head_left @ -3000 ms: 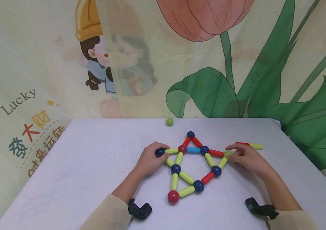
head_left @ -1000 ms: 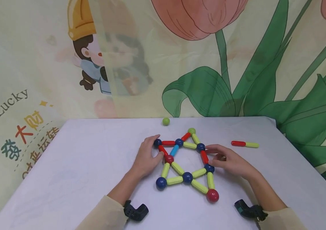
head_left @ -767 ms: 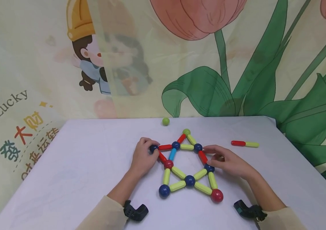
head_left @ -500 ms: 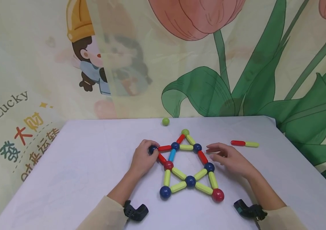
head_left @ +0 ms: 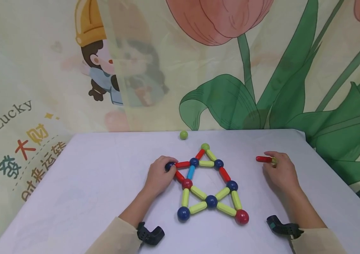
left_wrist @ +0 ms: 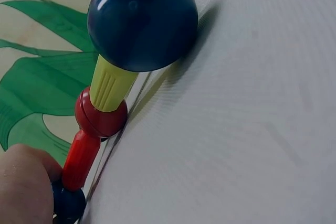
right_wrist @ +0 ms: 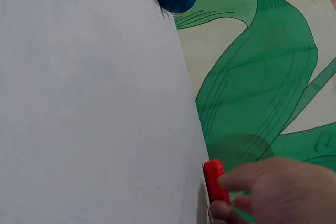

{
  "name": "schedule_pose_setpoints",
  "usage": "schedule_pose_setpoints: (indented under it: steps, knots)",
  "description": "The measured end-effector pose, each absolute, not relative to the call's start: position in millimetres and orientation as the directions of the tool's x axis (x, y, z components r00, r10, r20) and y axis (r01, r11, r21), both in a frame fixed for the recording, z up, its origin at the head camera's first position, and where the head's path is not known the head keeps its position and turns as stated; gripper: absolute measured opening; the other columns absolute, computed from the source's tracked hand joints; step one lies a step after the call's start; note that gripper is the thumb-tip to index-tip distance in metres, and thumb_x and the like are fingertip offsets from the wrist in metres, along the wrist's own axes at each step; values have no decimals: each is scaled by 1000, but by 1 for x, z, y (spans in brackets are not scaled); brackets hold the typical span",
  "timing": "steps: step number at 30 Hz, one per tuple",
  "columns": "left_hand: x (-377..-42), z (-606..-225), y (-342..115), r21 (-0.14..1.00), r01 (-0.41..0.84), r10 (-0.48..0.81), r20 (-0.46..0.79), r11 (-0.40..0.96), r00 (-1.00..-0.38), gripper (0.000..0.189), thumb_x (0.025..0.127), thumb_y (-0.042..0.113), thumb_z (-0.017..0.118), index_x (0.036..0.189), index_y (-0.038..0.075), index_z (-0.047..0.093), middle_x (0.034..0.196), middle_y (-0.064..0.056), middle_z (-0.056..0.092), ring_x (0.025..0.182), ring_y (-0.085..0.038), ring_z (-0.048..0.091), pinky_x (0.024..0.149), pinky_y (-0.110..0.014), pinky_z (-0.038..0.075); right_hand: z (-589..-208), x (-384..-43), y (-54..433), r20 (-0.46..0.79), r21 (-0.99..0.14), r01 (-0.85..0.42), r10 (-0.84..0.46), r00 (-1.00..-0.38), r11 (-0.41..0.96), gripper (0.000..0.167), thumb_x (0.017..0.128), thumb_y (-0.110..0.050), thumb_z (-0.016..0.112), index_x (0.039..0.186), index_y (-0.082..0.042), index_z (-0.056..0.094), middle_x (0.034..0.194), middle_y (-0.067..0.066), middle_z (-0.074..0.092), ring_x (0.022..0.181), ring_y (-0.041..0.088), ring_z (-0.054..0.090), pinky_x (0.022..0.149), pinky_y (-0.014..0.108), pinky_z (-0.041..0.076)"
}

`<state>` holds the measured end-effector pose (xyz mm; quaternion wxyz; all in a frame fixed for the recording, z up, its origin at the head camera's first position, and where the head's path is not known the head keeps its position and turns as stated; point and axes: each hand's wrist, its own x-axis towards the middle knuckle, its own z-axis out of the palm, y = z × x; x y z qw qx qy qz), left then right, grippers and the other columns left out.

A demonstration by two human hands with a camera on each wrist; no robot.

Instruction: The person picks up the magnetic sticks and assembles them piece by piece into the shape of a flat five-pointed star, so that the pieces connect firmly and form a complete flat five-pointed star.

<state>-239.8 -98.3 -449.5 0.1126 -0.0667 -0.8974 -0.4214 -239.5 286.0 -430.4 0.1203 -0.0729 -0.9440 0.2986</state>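
Observation:
A flat star-like frame of magnetic balls and sticks lies on the white table (head_left: 110, 197). My left hand (head_left: 159, 176) pinches the dark blue ball (left_wrist: 68, 203) at its left corner, where two red sticks (head_left: 183, 164) meet. A green ball (head_left: 205, 146) tops the frame; a blue ball (head_left: 183, 213) and a red ball (head_left: 242, 217) form its near corners. Off to the right, my right hand (head_left: 282, 173) pinches a pair of sticks joined end to end. Their red stick (right_wrist: 213, 179) sticks out leftward, while the fingers mostly hide the yellow-green one (head_left: 274, 160).
A loose green ball (head_left: 183, 135) sits by the table's far edge, behind the frame. Beyond that edge hangs a printed cloth (head_left: 224, 102) with tulips and a cartoon figure. Both wrists wear black camera bands (head_left: 150, 234).
The frame has been turned and its left corner shifted slightly toward me. My right hand has left the frame's right side, moved right and taken hold of the joined sticks.

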Motion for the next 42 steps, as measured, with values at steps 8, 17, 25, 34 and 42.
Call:
schedule_pose_setpoints:
  steps: [8,17,25,34,42]
  knots:
    - [-239,-447,-99,747,213,23,256,630,-967,24,95,14,62,116,13,75,120,-7,71,119,-27,64,104,-48,53,-433,-238,289,230,-406,12,115,-966,914,45,94,-7,65,137,7,56,133,36,48,119,57,53,94,69,51]
    - [-239,-450,-100,740,216,24,262,637,-965,24,96,15,62,117,13,74,121,-7,71,120,-28,64,103,-49,53,-435,-238,287,249,-405,7,118,-961,914,37,93,-9,73,124,7,63,117,33,54,101,48,58,86,61,57]
    - [-238,-450,-98,738,208,27,249,642,-968,24,96,15,62,117,14,74,122,-7,71,120,-28,64,102,-48,55,-437,-239,284,258,-473,-29,107,-960,880,38,97,-18,71,126,5,62,114,28,63,96,39,61,82,54,60]
    - [-238,-448,-98,735,211,28,253,645,-967,25,96,15,62,118,13,74,122,-7,70,120,-28,64,102,-48,54,-432,-241,280,172,-547,-42,64,-983,836,43,102,-23,64,134,3,56,126,30,62,107,43,61,89,54,60]
    - [-238,-448,-98,735,211,29,253,644,-967,25,96,15,62,118,13,74,122,-8,70,120,-28,64,103,-48,54,-426,-240,266,177,-567,-99,4,-984,818,39,98,-19,69,130,0,60,120,26,63,97,34,62,74,31,57]
